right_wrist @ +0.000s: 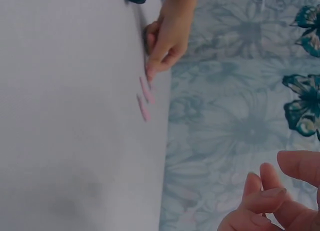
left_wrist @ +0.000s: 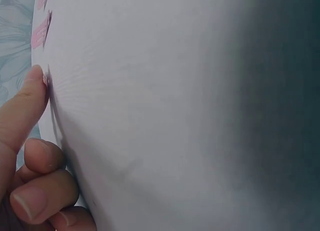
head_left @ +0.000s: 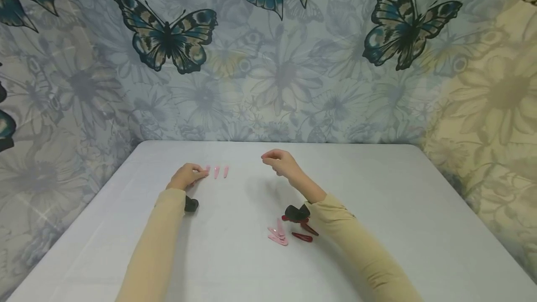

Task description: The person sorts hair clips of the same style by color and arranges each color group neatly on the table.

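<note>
Two pink snap hair clips (head_left: 216, 172) stand in a row toward the back left of the table, beside a third pink hair clip (head_left: 208, 168) at my left hand (head_left: 187, 176). A straight digit of that hand touches this third clip, while its other fingers bend in toward the palm, as the left wrist view shows. Above the back middle of the table hangs my right hand (head_left: 283, 163). In the right wrist view its thumb and fingers (right_wrist: 270, 198) are apart, with nothing visible between them.
Nearer the front lie several pink hair clips (head_left: 278, 236) in a loose pile. Dark red hair clips (head_left: 302, 237) lie beside them, partly under the right wrist's black camera (head_left: 297, 213). The white table (head_left: 235, 264) ends at a butterfly-patterned wall (head_left: 285, 83).
</note>
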Action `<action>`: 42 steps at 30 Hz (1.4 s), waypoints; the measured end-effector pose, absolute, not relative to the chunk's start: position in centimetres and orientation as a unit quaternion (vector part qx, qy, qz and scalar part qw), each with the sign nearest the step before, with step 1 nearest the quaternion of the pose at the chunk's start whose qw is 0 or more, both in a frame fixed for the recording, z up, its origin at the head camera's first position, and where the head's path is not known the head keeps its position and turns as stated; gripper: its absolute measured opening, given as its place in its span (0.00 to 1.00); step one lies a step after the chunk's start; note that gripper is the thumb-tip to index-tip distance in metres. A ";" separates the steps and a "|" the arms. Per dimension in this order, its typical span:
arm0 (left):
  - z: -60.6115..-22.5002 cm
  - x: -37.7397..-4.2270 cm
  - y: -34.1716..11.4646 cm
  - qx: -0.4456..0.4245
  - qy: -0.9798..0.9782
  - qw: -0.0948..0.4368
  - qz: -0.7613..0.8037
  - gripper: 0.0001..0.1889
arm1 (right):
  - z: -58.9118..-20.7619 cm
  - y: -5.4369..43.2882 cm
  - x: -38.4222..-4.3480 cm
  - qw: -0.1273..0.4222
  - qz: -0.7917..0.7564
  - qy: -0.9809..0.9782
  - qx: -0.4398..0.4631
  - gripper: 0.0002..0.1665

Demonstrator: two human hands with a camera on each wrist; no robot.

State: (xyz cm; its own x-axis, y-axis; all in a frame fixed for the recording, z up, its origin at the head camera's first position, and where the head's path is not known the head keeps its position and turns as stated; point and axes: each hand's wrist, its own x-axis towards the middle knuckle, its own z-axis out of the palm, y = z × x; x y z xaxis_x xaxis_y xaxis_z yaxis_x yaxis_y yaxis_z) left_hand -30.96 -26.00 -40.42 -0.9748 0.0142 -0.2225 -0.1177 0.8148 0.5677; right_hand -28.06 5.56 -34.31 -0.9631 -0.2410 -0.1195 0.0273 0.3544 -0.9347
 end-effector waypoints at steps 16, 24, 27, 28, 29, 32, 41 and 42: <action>-40.7 -30.9 -25.7 -0.027 0.948 0.083 0.307 0.16 | -35.9 10.2 -22.7 0.120 -0.398 0.842 -0.346 0.09; -40.8 -30.8 -25.6 -0.022 0.954 0.069 0.292 0.15 | -38.1 11.7 -21.7 0.193 -0.338 0.813 -0.434 0.06; -40.7 -30.7 -25.7 -0.027 0.955 0.066 0.287 0.15 | -38.5 11.5 -21.5 0.192 -0.303 0.811 -0.462 0.06; -40.6 -30.7 -25.7 -0.029 0.956 0.064 0.286 0.15 | -38.6 11.3 -21.4 0.189 -0.284 0.814 -0.470 0.06; -40.6 -30.7 -25.8 -0.030 0.956 0.063 0.286 0.15 | -38.7 11.0 -21.4 0.182 -0.265 0.816 -0.480 0.06; -40.6 -30.6 -25.9 -0.032 0.955 0.062 0.288 0.15 | -38.9 10.4 -21.2 0.162 -0.213 0.825 -0.498 0.07; -40.6 -30.1 -25.6 -0.035 0.951 0.061 0.300 0.15 | -38.7 9.4 -21.0 0.144 -0.169 0.845 -0.487 0.07; -40.5 -30.1 -25.5 -0.038 0.951 0.061 0.299 0.15 | -38.7 9.3 -21.0 0.144 -0.163 0.848 -0.483 0.07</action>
